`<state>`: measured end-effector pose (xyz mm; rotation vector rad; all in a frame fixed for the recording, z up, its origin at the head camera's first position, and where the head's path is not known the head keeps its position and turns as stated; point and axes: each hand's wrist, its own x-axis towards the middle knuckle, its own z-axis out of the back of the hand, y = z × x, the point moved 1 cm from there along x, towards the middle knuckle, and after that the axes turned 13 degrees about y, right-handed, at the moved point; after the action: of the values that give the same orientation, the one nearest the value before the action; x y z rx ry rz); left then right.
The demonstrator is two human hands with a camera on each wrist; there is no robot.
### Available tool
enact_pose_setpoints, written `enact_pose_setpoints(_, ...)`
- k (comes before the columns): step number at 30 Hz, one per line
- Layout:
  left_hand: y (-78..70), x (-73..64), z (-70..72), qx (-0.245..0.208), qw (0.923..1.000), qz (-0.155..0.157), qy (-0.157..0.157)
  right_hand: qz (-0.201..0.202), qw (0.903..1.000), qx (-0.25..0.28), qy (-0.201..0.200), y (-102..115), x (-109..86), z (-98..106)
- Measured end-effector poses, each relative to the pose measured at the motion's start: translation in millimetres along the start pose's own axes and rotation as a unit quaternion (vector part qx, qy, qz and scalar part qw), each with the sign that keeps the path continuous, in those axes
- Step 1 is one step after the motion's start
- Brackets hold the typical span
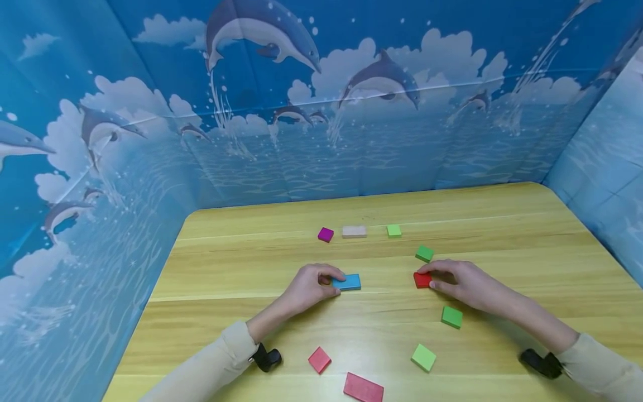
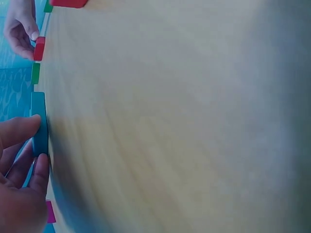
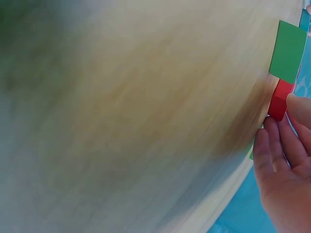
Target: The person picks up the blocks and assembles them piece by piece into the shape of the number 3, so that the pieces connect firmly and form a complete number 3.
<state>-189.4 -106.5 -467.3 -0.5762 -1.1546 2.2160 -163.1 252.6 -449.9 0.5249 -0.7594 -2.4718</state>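
Note:
With thumb and fingers my left hand pinches the left end of a flat blue rectangular block, which lies on the wooden table. In the left wrist view the thumb and a fingertip grip the long side of the blue block. My right hand pinches a small red block from its right side. The right wrist view shows the red block between thumb and fingertips, low over the wood. A green block lies just behind the red one, and another green block sits in front of that hand.
Along the back lie a purple block, a pale pink block and a light green block. Nearer are a pinkish-red square, a long red block and a light green square. A dolphin-print curtain borders the table.

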Motion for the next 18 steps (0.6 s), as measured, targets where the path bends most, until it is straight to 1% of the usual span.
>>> enact_pose_setpoints(8, 5.7, -3.1, 0.6, 0.013, 0.9999, 0.0, -0.004, 0.004, 1.0, 0.006, 0.001, 0.6, -0.1, -0.8)
enact_pose_setpoints(11, 6.8, -3.6, 0.2, 0.015, 0.9999, 0.0, -0.002, 0.004, 1.0, 0.005, -0.002, 0.8, -0.2, -1.8)
enact_pose_setpoints(18, 7.3, -5.5, 1.1, 0.023, 0.9996, -0.012, 0.007, 0.0, 1.0, 0.008, -0.005, 1.0, 0.4, -2.0)
